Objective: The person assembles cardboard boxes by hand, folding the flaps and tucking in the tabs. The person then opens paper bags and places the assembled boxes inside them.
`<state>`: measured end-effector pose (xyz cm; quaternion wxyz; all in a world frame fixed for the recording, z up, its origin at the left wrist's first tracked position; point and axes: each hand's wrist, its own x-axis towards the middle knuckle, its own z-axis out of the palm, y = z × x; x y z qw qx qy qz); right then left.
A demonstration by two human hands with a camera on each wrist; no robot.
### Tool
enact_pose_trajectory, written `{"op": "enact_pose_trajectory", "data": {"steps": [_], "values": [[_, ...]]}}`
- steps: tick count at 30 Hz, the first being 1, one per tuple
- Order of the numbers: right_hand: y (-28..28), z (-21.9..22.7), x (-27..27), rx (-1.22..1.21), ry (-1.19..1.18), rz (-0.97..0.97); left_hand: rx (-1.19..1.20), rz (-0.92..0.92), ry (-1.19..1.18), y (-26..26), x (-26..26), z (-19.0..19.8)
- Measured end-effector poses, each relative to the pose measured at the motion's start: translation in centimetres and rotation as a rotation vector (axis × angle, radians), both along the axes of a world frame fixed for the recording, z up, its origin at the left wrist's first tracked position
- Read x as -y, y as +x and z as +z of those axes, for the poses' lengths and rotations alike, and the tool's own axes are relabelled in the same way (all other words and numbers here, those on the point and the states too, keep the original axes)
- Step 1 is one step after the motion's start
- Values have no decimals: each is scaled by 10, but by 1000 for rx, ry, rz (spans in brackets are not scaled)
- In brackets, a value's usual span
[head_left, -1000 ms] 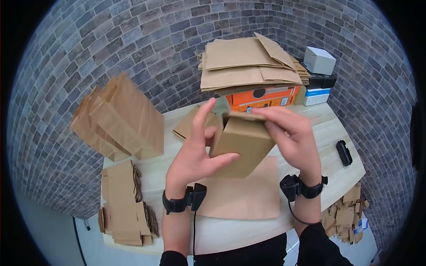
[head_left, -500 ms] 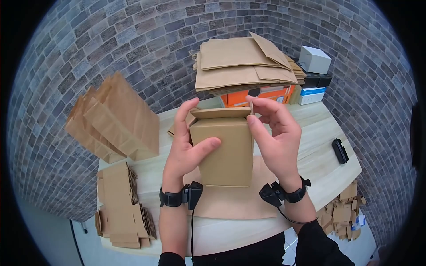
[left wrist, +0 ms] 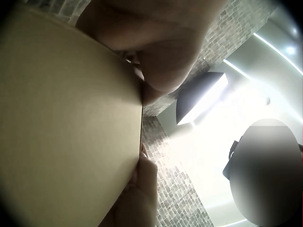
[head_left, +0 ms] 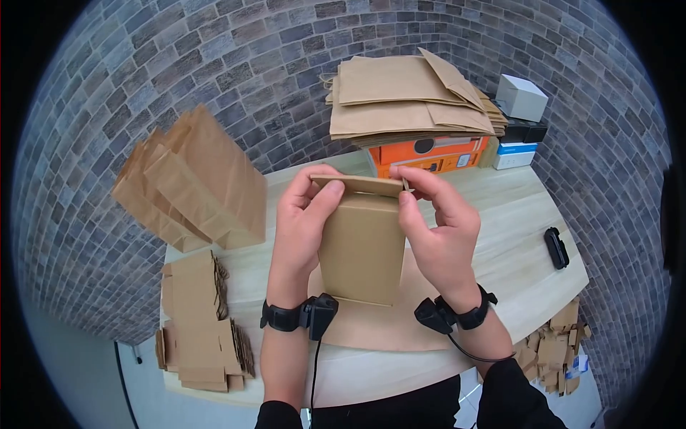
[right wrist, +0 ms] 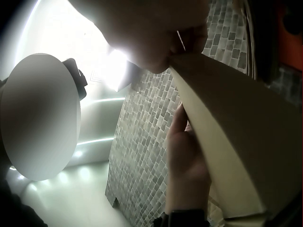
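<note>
A brown cardboard box [head_left: 361,250] is held upright over the middle of the table, a long top flap [head_left: 357,184] tilted up at its upper edge. My left hand [head_left: 304,214] pinches that flap at its left end, thumb on the near side and fingers behind. At the upper right corner, my right hand [head_left: 443,229] pinches a small side flap [head_left: 406,184] between thumb and fingers. The box's broad side [left wrist: 71,123] fills much of the left wrist view, with a thumb at its edge. Beneath it lies a flat brown paper piece [head_left: 421,314].
Brown paper bags [head_left: 207,179] stand at the left, behind stacked flat cardboard [head_left: 196,286]. At the back, flat paper bags [head_left: 400,86] top an orange box [head_left: 429,154], beside a white box [head_left: 522,98]. A black case [head_left: 556,248] lies right; cardboard scraps [head_left: 554,354] sit below the table edge.
The box has turned from a slant to face me squarely. My left hand has moved from its left side up to the top flap. My right hand has shifted to the corner's side flap.
</note>
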<state>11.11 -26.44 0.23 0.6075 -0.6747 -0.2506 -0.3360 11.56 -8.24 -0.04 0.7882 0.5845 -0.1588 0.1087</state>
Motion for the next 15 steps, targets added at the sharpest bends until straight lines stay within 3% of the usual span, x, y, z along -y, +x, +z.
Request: {"op": "enact_pose_trajectory", "data": {"steps": [10, 14, 15], "values": [[-5, 1, -11, 119, -253, 64, 34, 26, -270, 15, -15, -11], [-2, -11, -14, 73, -203, 119, 51, -38, -266, 12, -18, -9], [-3, -15, -20, 18, -43, 197, 50, -39, -268, 14, -18, -11]]}}
